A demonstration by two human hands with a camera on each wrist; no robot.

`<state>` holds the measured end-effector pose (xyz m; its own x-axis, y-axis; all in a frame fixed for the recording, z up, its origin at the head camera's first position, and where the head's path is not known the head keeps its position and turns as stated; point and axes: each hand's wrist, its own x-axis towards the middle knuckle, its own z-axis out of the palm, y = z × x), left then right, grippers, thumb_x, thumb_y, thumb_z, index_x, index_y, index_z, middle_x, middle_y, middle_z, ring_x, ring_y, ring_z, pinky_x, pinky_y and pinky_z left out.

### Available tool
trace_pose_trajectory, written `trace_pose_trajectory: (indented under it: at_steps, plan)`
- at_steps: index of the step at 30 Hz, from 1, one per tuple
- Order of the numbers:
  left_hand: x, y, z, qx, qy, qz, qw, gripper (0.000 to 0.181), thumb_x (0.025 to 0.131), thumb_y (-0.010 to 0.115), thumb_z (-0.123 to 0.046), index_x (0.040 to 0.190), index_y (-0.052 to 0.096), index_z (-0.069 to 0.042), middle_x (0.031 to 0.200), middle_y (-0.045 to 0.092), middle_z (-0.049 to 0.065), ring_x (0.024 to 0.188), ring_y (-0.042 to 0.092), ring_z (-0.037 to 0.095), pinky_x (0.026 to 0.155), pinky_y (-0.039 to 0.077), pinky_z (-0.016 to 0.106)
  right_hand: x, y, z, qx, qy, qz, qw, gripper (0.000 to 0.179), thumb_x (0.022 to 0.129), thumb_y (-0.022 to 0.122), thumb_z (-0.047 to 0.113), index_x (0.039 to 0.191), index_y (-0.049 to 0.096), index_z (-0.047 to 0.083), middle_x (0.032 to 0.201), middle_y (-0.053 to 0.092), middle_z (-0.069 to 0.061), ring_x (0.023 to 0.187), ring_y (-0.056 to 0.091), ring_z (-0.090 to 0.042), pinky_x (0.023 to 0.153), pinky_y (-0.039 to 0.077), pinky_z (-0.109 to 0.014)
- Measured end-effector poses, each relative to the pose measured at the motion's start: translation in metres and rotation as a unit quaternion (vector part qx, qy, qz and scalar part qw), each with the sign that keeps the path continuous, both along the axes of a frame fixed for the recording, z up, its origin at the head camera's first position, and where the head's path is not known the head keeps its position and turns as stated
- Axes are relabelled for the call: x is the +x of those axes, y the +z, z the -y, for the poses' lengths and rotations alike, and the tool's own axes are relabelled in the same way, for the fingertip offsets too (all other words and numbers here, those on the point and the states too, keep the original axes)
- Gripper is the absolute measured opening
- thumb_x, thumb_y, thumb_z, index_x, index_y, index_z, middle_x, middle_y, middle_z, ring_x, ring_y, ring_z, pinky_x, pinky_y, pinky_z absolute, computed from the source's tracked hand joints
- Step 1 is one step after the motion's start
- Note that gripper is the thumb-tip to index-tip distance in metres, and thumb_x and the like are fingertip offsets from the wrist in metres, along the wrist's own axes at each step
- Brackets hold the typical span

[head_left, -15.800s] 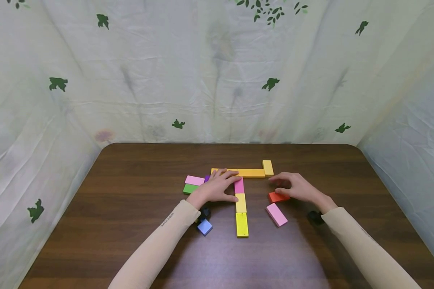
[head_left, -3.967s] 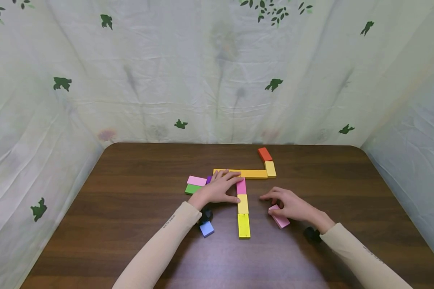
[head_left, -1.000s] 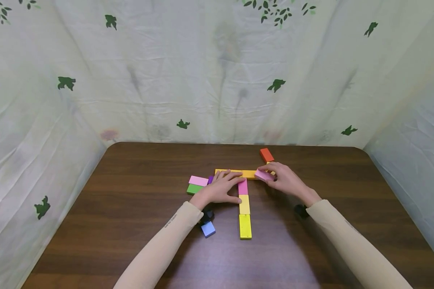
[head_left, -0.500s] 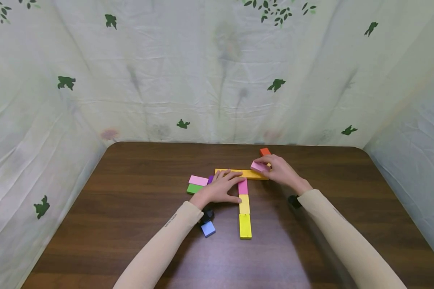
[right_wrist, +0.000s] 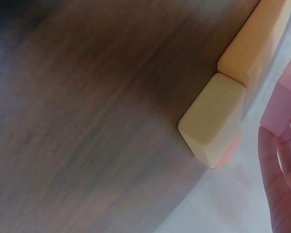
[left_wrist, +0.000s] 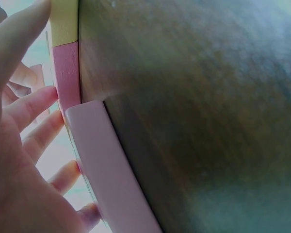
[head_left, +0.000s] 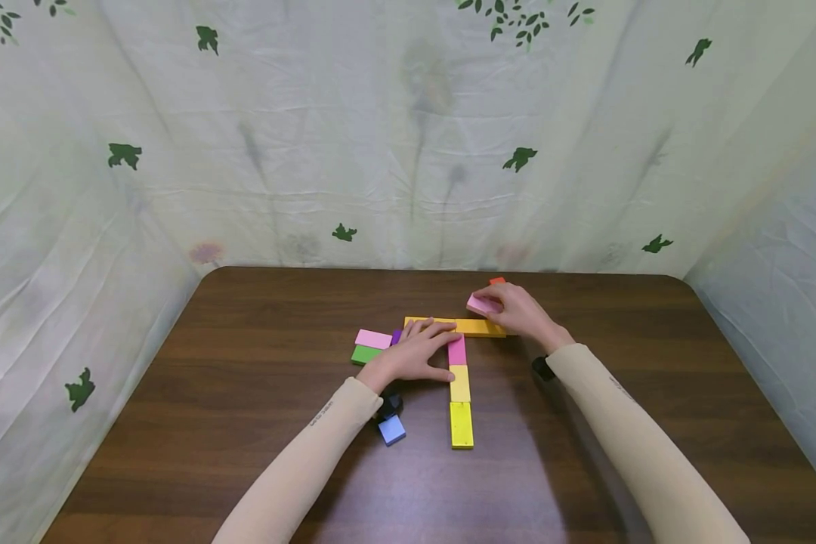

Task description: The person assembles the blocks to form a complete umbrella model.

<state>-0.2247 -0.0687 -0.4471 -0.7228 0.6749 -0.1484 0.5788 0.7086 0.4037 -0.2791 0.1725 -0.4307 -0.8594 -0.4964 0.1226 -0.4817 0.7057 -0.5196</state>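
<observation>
My right hand (head_left: 522,311) pinches a light pink block (head_left: 483,304) between thumb and fingers, just beyond the row of orange blocks (head_left: 479,328). In the right wrist view, the pink block (right_wrist: 281,104) stands apart from a pale yellow block (right_wrist: 211,114) at the end of the orange row. Part of a red block (head_left: 497,281) shows behind that hand. My left hand (head_left: 415,355) lies with fingers spread at the orange row and a magenta block (head_left: 456,350). Seen from the left wrist, its fingertips are right at a mauve block (left_wrist: 109,165) and the magenta one.
Below the magenta block run a pale yellow block (head_left: 459,384) and a bright yellow block (head_left: 461,425). Left of the left hand lie another pink block (head_left: 374,338), a green block (head_left: 366,355) and a bit of purple. A blue block (head_left: 392,431) sits near the left wrist.
Seconds ago the red block was set behind the pale yellow one. Since then my right hand has picked up the pink block and carried it away from me, past the orange row. Left hand unmoved.
</observation>
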Motion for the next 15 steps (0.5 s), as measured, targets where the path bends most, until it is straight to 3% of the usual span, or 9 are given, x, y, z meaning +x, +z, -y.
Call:
trace_pose_trajectory:
  at_steps: [5,15]
  plan:
    - [0.000,0.001,0.000,0.002,0.001,0.000,1.0000,0.076,0.085,0.066,-0.051,0.148,0.037,-0.022,0.154,0.028,0.001,0.142,0.014,0.034,0.111,0.007,0.056,-0.007,-0.001,0.000,0.005,0.005,-0.015,0.9999,0.037,0.084,0.065,0.000,0.121,0.064,0.001,0.114,0.064,-0.014,0.101,0.055,-0.030,0.091,0.044,-0.044]
    - [0.000,0.001,0.000,0.003,0.003,0.007,1.0000,0.075,0.085,0.066,-0.051,0.148,0.037,-0.022,0.154,0.027,0.001,0.142,0.013,0.034,0.111,0.006,0.055,-0.021,-0.009,0.005,0.013,-0.017,0.007,0.9997,0.035,0.086,0.063,0.001,0.121,0.064,0.001,0.115,0.064,-0.014,0.105,0.056,-0.029,0.093,0.043,-0.044]
